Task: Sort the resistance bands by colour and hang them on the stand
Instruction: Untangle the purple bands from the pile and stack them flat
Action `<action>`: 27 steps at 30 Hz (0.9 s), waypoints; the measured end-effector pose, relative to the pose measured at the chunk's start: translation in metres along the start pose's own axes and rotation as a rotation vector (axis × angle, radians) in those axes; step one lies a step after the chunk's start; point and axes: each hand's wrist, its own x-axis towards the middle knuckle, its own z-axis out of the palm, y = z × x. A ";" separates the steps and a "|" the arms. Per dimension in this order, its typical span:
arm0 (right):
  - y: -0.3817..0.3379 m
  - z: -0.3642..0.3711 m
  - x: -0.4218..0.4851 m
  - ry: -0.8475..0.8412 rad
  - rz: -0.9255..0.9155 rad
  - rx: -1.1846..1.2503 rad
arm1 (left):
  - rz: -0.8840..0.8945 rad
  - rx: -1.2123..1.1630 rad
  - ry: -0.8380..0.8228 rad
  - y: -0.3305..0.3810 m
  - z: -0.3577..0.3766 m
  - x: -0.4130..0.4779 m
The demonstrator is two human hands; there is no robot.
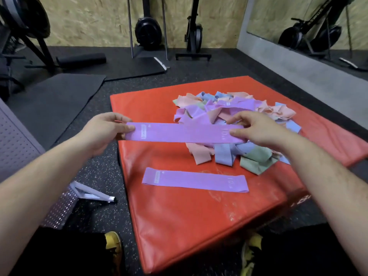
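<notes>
A flat purple resistance band is stretched level between my hands above the red mat. My left hand pinches its left end with thumb on top. My right hand pinches its right end. A second purple band lies flat on the mat nearer to me. Behind the held band sits a tangled pile of bands in purple, pink, blue and green. No hanging stand is clearly recognisable.
The red mat lies on dark speckled gym flooring. A perforated grey panel and a white bracket are at my left. Black mats and exercise machines stand further back. A mirror is on the right wall.
</notes>
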 end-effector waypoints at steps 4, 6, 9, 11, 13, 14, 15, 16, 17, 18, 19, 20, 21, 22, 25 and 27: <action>0.019 -0.006 -0.028 -0.052 0.143 0.177 | -0.050 0.076 -0.052 -0.016 0.013 -0.012; 0.026 0.000 -0.038 -0.063 0.166 0.185 | -0.057 0.107 -0.067 -0.024 0.019 -0.019; 0.038 0.014 -0.050 -0.070 0.154 0.134 | -0.075 0.187 -0.081 -0.037 0.026 -0.028; 0.044 0.021 -0.058 -0.071 0.157 0.101 | -0.090 0.264 -0.096 -0.046 0.029 -0.032; 0.048 0.027 -0.063 -0.079 0.148 0.040 | -0.092 0.307 -0.104 -0.053 0.030 -0.034; 0.050 0.030 -0.064 -0.082 0.143 0.003 | -0.090 0.319 -0.102 -0.056 0.032 -0.035; 0.051 0.033 -0.065 -0.085 0.140 -0.031 | -0.089 0.333 -0.099 -0.058 0.033 -0.035; 0.052 0.036 -0.065 -0.088 0.141 -0.057 | -0.086 0.346 -0.097 -0.060 0.034 -0.036; 0.053 0.038 -0.065 -0.090 0.145 -0.071 | -0.084 0.360 -0.098 -0.062 0.036 -0.036; 0.054 0.040 -0.066 -0.093 0.149 -0.084 | -0.080 0.377 -0.100 -0.063 0.037 -0.037; 0.055 0.041 -0.067 -0.100 0.152 -0.097 | -0.074 0.399 -0.100 -0.065 0.037 -0.037; 0.055 0.043 -0.068 -0.108 0.156 -0.107 | -0.067 0.419 -0.097 -0.066 0.037 -0.037; 0.056 0.044 -0.068 -0.113 0.158 -0.116 | -0.058 0.434 -0.092 -0.066 0.037 -0.037; 0.056 0.045 -0.068 -0.117 0.157 -0.126 | -0.047 0.442 -0.085 -0.066 0.037 -0.037; 0.059 0.047 -0.067 -0.125 0.158 -0.153 | -0.040 0.445 -0.076 -0.064 0.038 -0.038; 0.061 0.048 -0.066 -0.133 0.166 -0.161 | -0.043 0.446 -0.083 -0.064 0.039 -0.039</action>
